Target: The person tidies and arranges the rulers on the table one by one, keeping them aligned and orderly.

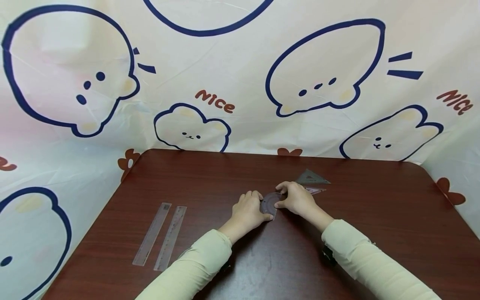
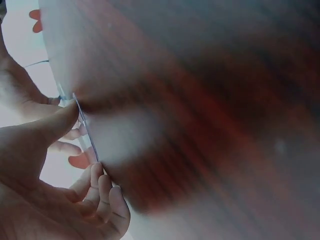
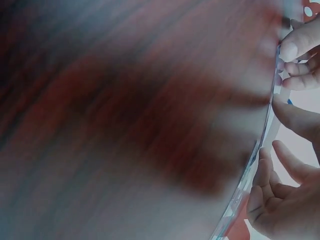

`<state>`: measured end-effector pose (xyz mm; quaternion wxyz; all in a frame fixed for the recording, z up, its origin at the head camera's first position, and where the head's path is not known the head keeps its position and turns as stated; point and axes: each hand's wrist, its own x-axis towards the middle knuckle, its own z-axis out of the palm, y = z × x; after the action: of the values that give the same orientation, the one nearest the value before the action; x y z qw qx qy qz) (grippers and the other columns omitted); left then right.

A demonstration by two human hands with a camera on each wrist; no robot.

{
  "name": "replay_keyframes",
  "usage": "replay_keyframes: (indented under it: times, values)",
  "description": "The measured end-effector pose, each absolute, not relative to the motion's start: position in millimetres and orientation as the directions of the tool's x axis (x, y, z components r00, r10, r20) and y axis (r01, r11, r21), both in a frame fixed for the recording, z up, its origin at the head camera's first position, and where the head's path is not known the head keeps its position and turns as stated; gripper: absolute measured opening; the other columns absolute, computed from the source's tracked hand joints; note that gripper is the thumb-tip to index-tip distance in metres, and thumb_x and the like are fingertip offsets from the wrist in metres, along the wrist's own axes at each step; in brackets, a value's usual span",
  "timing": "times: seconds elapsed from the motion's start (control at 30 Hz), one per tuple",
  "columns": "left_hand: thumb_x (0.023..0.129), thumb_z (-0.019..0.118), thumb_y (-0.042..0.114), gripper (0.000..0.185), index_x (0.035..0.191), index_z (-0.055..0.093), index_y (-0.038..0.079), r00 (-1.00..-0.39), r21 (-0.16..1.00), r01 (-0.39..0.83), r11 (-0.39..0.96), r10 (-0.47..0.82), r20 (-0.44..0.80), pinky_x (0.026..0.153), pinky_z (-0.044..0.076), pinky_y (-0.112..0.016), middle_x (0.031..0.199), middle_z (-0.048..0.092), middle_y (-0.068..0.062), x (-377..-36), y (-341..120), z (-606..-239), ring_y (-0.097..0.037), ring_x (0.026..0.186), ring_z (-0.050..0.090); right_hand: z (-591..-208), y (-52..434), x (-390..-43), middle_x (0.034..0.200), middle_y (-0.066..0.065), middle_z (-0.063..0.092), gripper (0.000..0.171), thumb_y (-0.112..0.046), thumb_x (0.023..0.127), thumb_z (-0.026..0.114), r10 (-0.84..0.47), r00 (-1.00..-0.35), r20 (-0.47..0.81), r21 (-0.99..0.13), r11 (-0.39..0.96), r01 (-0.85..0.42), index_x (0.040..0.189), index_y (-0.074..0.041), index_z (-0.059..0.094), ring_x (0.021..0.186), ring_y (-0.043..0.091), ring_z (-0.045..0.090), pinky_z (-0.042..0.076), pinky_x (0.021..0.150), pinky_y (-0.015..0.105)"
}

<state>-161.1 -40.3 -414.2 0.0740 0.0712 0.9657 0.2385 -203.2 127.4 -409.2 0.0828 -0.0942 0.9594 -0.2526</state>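
A clear, grey-tinted protractor (image 1: 268, 204) lies flat at the middle of the table between both hands. My left hand (image 1: 247, 212) grips its left side, thumb at the near edge and fingers at the far edge. On the right side, my right hand (image 1: 298, 199) holds it with thumb and curled fingers. Both wrist views show the protractor almost edge-on, with the left hand (image 2: 45, 170) and the right hand (image 3: 290, 200) touching its rim. Just beyond the right hand are a grey set square (image 1: 312, 178) and another set square (image 1: 316, 191), partly hidden by that hand.
Two clear rulers, a left one (image 1: 151, 234) and a right one (image 1: 170, 238), lie side by side left of the left forearm. The dark brown table (image 1: 375, 200) backs onto a cartoon-printed cloth (image 1: 255, 125).
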Motion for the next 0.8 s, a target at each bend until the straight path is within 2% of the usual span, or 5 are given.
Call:
replay_keyframes:
  times: [0.23,0.47,0.8]
  values:
    - [0.078,0.084,0.043,0.059,0.119,0.06,0.008,-0.979,0.481,0.103,0.871,0.175,-0.108,0.074,0.05,-0.045,0.108,0.059,-0.006,-160.9,-40.6,-414.3,-0.026,0.103,0.055,-407.4,121.5,-199.6,0.105,0.005,0.067,0.05,-0.022,0.077,0.087,-0.15,-0.981,-0.125,-0.482,0.873,-0.072,0.121,-0.01,0.068,0.099,0.029,0.062,0.048,0.083,0.048]
    - [0.078,0.084,0.044,0.06,0.118,0.059,0.008,-0.978,0.471,0.113,0.875,0.181,-0.103,0.072,0.05,-0.043,0.106,0.058,-0.005,-159.0,-42.4,-414.3,-0.026,0.1,0.054,-410.1,117.9,-195.7,0.106,0.007,0.066,0.05,-0.02,0.077,0.087,-0.12,-0.985,-0.126,-0.5,0.865,-0.042,0.121,-0.008,0.067,0.1,0.03,0.062,0.047,0.087,0.049]
    - [0.077,0.085,0.043,0.063,0.122,0.059,0.007,-0.978,0.485,0.12,0.866,0.188,-0.093,0.071,0.049,-0.042,0.109,0.059,-0.006,-160.2,-43.1,-414.4,-0.026,0.1,0.054,-410.3,121.7,-199.2,0.115,0.015,0.064,0.05,-0.012,0.08,0.083,-0.173,-0.973,-0.154,-0.647,0.762,-0.033,0.125,-0.003,0.064,0.108,0.034,0.058,0.045,0.092,0.05]
